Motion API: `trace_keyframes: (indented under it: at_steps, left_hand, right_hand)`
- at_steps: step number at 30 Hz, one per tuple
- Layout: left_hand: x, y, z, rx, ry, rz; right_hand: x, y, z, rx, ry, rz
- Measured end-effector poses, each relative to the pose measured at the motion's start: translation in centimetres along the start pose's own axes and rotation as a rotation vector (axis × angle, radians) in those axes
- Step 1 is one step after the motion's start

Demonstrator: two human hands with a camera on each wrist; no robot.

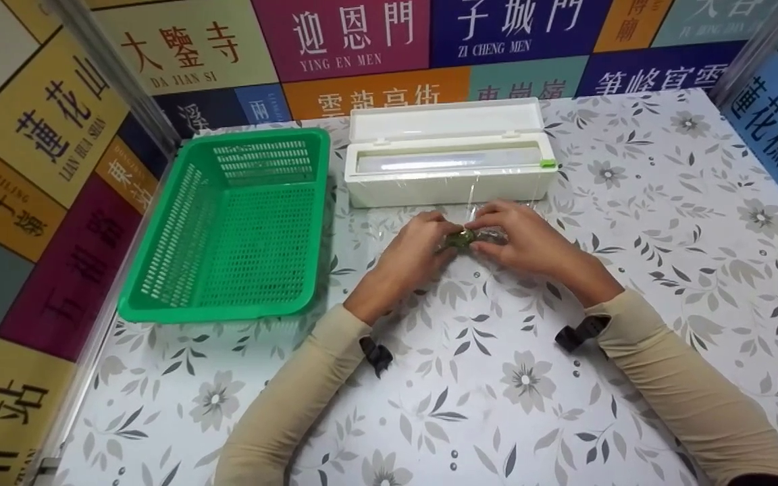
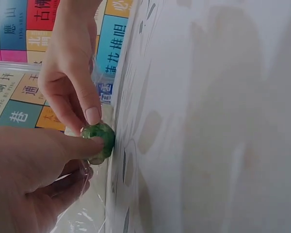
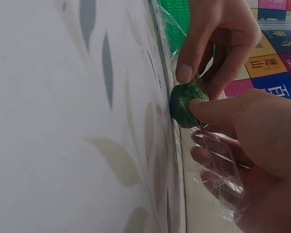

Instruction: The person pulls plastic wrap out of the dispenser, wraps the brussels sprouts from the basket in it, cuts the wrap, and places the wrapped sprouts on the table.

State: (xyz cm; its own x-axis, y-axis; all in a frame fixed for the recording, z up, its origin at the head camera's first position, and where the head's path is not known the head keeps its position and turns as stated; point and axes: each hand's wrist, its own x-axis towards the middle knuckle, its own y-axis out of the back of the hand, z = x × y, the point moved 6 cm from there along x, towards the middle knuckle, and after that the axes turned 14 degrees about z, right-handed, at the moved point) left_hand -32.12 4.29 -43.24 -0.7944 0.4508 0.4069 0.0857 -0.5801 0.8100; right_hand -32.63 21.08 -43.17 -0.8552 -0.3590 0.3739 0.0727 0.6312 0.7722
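A small, rounded, bumpy green vegetable [image 1: 460, 239], its exact kind unclear, lies low over the table between both hands, under clear cling film [image 3: 220, 153]. My left hand [image 1: 419, 241] pinches its left side; in the left wrist view the thumb presses on the green surface [image 2: 103, 133]. From the right, my right hand [image 1: 524, 236] pinches it too, thumb against the green side [image 3: 182, 109] in the right wrist view. Film bunches over the right fingers and stretches back toward a white cling film dispenser [image 1: 450, 191], whose lid stands raised.
Left of the hands sits a green plastic basket [image 1: 227, 314] with nothing in it. The dispenser has a bright green slider [image 1: 548, 164] at its right end. A flowered tablecloth [image 1: 524, 418] covers the table, and panels with printed characters [image 1: 362, 40] line the back and sides.
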Motion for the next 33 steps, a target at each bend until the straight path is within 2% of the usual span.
trace_keyframes:
  at_steps: [5,9,12,16,20,26,31,33]
  left_hand:
    - [0.1,0.2,-0.4,-0.076,0.044,0.026]
    - [0.2,0.2,-0.7,-0.122,0.073,0.044]
    - [0.3,0.0,-0.8,-0.11,0.072,0.04]
    - [0.6,-0.2,-1.0,-0.07,0.094,0.0]
    - [1.2,-0.3,-1.5,-0.06,0.108,-0.014]
    - [2.1,-0.4,-1.9,-0.078,0.083,-0.014]
    - [2.9,-0.6,-1.3,-0.011,0.001,0.008]
    - [3.1,-0.7,-1.2,0.011,0.0,-0.001]
  right_hand:
    - [0.3,0.2,-0.2,0.016,-0.023,0.031]
    - [0.4,0.1,-0.1,-0.005,-0.041,0.022]
    - [0.3,-0.1,0.2,-0.044,-0.07,0.015]
    - [0.4,-0.3,0.6,-0.067,-0.104,0.029]
    - [0.7,-0.4,0.7,-0.055,-0.078,0.039]
    - [1.1,-0.3,1.5,-0.055,-0.072,0.035]
    - [1.6,-0.2,2.2,0.002,-0.115,0.072]
    - [1.7,-0.3,2.4,0.034,-0.13,0.078]
